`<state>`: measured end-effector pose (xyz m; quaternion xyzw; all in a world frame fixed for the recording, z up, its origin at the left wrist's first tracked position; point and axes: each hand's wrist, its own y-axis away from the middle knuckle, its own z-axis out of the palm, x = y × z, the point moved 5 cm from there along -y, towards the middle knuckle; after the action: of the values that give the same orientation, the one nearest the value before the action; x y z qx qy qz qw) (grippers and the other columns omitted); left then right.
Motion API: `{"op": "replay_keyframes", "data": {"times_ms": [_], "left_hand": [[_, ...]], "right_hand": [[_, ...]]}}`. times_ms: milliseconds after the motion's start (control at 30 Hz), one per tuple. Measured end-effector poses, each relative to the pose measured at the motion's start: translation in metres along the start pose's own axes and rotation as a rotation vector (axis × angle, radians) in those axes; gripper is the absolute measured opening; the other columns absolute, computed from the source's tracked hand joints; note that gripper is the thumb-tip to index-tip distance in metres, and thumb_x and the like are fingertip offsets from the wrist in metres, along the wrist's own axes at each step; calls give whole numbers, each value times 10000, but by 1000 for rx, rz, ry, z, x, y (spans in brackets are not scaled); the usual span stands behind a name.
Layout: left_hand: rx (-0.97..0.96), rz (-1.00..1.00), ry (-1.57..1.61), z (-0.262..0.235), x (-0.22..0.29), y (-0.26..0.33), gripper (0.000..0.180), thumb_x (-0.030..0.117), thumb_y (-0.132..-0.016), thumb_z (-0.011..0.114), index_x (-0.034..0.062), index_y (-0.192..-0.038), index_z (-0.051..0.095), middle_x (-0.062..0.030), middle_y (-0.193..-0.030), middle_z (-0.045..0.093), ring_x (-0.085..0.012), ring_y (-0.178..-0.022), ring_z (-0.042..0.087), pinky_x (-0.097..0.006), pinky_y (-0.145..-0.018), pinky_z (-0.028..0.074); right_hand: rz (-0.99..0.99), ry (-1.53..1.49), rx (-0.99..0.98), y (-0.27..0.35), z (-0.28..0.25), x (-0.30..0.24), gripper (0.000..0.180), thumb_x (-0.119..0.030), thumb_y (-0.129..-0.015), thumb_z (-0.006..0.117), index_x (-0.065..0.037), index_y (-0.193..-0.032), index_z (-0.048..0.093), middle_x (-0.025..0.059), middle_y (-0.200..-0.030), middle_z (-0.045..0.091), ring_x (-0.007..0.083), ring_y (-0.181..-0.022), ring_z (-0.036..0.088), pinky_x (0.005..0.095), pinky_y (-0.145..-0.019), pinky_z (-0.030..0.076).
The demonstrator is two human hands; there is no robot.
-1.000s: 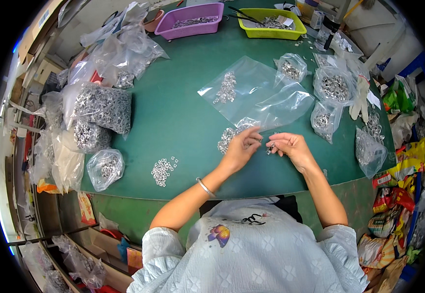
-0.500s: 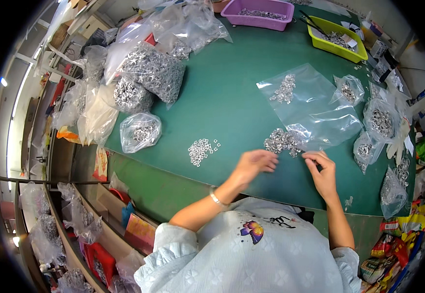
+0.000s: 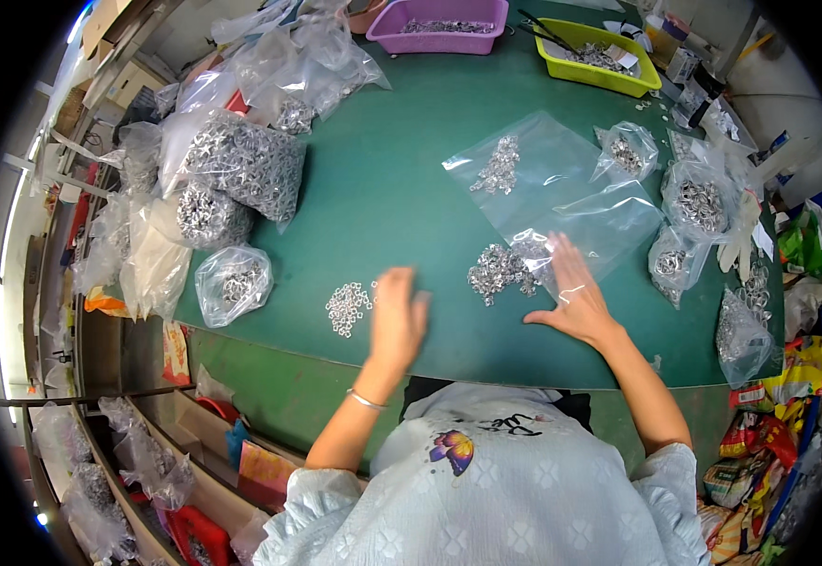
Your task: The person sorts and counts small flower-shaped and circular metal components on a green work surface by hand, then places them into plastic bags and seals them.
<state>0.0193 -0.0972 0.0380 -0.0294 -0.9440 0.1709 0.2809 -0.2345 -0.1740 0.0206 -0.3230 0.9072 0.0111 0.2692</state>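
On green table, blurred left hand, right hand covering rings

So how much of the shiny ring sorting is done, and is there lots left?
Some looks done: a clear flat bag already holds rings, and small tied bags sit at the right. In hand: the left hand is beside a small ring pile, and the right hand rests flat by a bigger loose pile. Probably lots left: big full bags wait at the left.

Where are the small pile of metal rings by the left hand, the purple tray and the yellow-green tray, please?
small pile of metal rings (image 3: 347, 307), head view, pile's middle.
purple tray (image 3: 430, 41), head view, front wall.
yellow-green tray (image 3: 592, 74), head view, near wall.
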Motion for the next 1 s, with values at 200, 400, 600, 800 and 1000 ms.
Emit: {"op": "replay_keyframes", "data": {"times_ms": [200,400,600,800,1000], "left_hand": [[-233,123,75,72,49,-25,842,209,-766,730,-44,-1398,234,-277,-1455,226,-421,-1366,215,-528,-1102,197],[-253,216,317,82,52,-33,652,16,-774,651,-13,-1348,343,-208,-1339,407,-375,-1273,363,-424,-1057,316],[-110,159,436,81,57,-28,561,-87,-741,614,18,-1267,452,-175,-1225,496,-360,-1112,475,-397,-970,389],[-29,62,511,78,57,-31,435,-105,-752,594,27,-1165,558,-160,-1114,578,-340,-1049,523,-380,-913,430],[35,-27,518,75,52,-36,338,-118,-764,569,12,-1073,610,-161,-1050,612,-330,-1003,561,-365,-885,449]], "right_hand": [[-249,-50,-64,-36,5,-19,1004,-470,-602,795,-11,-1373,346,197,-1411,358,377,-1339,286,471,-1110,241],[-319,-228,8,-32,15,-7,733,-284,-637,810,-28,-1241,484,151,-1251,499,363,-1203,429,459,-1014,350],[-333,-194,71,-29,12,-12,509,-173,-692,765,-30,-1124,535,141,-1141,546,346,-1074,495,428,-908,406],[-282,-150,121,-24,18,-11,426,-85,-727,704,-33,-1122,550,145,-1037,600,360,-999,546,436,-879,421],[-206,-102,224,-20,17,-2,313,-33,-732,681,-42,-1039,626,124,-926,640,323,-885,607,407,-781,478]]}}
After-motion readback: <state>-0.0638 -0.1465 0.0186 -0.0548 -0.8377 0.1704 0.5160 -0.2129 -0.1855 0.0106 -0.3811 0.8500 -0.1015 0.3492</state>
